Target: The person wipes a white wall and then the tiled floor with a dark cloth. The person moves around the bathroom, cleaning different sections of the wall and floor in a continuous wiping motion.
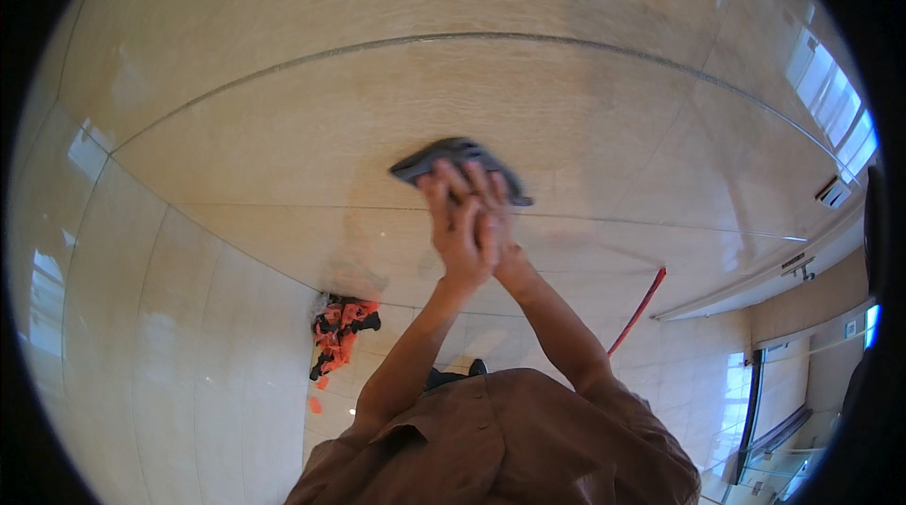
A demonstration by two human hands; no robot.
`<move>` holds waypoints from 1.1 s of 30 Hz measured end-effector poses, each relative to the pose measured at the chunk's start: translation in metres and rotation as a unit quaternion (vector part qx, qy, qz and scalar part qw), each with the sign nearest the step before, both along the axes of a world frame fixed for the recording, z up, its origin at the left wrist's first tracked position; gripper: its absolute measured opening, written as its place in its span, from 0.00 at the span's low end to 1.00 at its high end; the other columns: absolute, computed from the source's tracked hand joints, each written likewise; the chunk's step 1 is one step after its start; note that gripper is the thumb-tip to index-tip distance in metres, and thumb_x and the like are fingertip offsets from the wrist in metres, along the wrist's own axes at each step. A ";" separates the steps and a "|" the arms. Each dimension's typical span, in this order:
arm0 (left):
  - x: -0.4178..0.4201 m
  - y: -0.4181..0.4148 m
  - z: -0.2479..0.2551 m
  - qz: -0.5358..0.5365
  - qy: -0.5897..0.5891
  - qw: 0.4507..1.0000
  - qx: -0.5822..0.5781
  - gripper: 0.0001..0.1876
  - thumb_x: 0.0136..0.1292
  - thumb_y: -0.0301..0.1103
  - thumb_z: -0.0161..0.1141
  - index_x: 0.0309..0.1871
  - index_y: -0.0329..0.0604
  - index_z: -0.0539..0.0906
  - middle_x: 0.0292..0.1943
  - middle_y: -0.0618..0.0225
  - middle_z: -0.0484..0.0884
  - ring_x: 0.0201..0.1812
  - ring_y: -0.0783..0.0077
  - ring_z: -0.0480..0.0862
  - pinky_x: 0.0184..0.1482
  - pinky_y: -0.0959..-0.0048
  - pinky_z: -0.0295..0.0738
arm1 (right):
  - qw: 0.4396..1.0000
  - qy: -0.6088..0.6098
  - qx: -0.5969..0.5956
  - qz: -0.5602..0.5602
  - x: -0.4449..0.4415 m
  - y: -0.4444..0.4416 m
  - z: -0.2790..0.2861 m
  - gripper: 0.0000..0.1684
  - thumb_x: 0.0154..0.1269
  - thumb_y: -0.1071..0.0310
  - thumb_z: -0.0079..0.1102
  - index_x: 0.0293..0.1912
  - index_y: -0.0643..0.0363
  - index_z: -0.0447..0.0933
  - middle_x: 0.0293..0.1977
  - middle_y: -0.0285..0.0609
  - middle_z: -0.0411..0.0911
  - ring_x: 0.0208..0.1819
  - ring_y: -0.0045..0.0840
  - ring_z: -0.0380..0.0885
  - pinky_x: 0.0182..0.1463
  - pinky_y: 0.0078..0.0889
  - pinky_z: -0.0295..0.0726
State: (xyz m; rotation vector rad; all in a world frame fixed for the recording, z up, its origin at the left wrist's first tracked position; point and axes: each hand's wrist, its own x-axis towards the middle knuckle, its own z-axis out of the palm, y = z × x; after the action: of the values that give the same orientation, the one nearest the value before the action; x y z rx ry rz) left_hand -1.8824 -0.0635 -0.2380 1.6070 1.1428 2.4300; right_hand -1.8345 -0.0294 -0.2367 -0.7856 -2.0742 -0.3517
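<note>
A dark grey cloth (453,149) lies flat against a glossy beige tiled wall (340,115) in front of me. My left hand (459,239) and my right hand (501,222) overlap closely, both pressed onto the lower part of the cloth. Their fingers point up the wall and are blurred, so which fingertips belong to which hand is hard to tell. The cloth's upper edge and both side corners stick out past the fingers. Under the palms the rest of it is hidden.
A side wall (191,335) meets this one at the left. At its foot a crumpled orange and black heap (343,335) lies on the tiled floor (467,335). A red pole (638,310) leans at the right. Farther right is a wall fixture (832,192).
</note>
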 end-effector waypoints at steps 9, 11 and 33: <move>0.094 0.016 0.040 -0.034 0.420 0.905 0.059 0.29 0.68 0.33 0.68 0.73 0.39 0.85 0.89 0.56 0.63 0.90 0.43 0.57 0.86 0.45 0.63 | 0.961 0.100 0.073 -0.248 0.101 -0.003 -0.058 0.34 0.79 0.55 0.56 0.82 0.39 0.74 0.88 0.28 0.60 0.87 0.38 0.59 0.81 0.60 0.63; 0.096 0.024 0.030 -0.012 0.445 0.894 0.055 0.25 0.70 0.33 0.67 0.69 0.38 0.88 0.89 0.58 0.63 0.90 0.45 0.57 0.86 0.48 0.63 | 0.956 0.111 0.071 -0.263 0.094 -0.005 -0.073 0.34 0.79 0.55 0.56 0.81 0.39 0.74 0.88 0.28 0.60 0.87 0.39 0.58 0.81 0.60 0.63; -0.237 -0.015 -0.035 0.087 0.252 0.959 -0.099 0.17 0.69 0.37 0.71 0.57 0.41 0.88 0.81 0.30 0.67 0.80 0.17 0.67 0.78 0.36 0.70 | 0.987 0.035 0.087 -0.130 -0.216 0.005 -0.076 0.32 0.81 0.54 0.52 0.79 0.39 0.77 0.88 0.27 0.62 0.88 0.42 0.57 0.80 0.61 0.62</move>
State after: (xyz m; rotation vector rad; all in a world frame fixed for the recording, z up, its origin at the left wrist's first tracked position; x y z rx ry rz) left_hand -2.1198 -0.0781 -0.2732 2.2051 1.5938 1.9504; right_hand -2.0509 -0.0247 -0.3124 -0.9493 -1.8494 -0.6321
